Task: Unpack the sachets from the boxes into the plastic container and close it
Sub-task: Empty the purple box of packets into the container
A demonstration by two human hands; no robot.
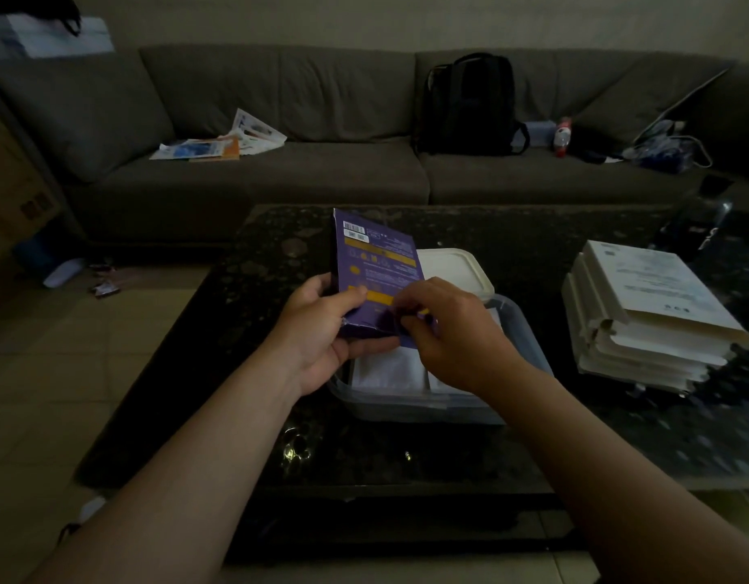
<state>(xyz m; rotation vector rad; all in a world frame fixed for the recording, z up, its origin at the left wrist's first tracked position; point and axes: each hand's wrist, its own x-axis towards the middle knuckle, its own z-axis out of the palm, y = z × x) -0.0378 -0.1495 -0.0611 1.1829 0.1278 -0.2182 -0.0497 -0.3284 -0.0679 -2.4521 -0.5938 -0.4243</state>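
Dim living room, dark speckled coffee table (pixel 364 448) w/ the clear plastic container (pixel 528 330) near its front middle; all places below are given vs that container

Purple box (pixel 379 267) is held directly over the container's near-left part, roughly upright & tilted a bit. Barcode end is up & away, printed back w/ yellow bands faces the camera. Left hand (pixel 322 326) is clamped on the box's lower left edge, thumb across the face, fingers wrapped behind. Right hand (pixel 448 330) is closed in a pinch on the bottom flap, which looks partly lifted; can't tell if it's fully open

Progress, as a judgement: partway. White sachets (pixel 389 368) already lie flat inside the container, at least two side by side, so some unpacking seems done. This box is prob just being opened; its contents aren't visible. Left to do: free the flap, get its sachets in, then fit the lid. Lid (pixel 453 267), off-white w/ rounded corners, lies just behind the container at its far rim, so closing isn't done yet

Right of the container, apart from it, sits a stack of white flat cartons (pixel 651 314); emptied or waiting, can't tell. Well behind the container: grey sofa (pixel 280 174) w/ a black backpack (pixel 469 107), a red-and-white bottle (pixel 561 137) & loose leaflets (pixel 221 141)
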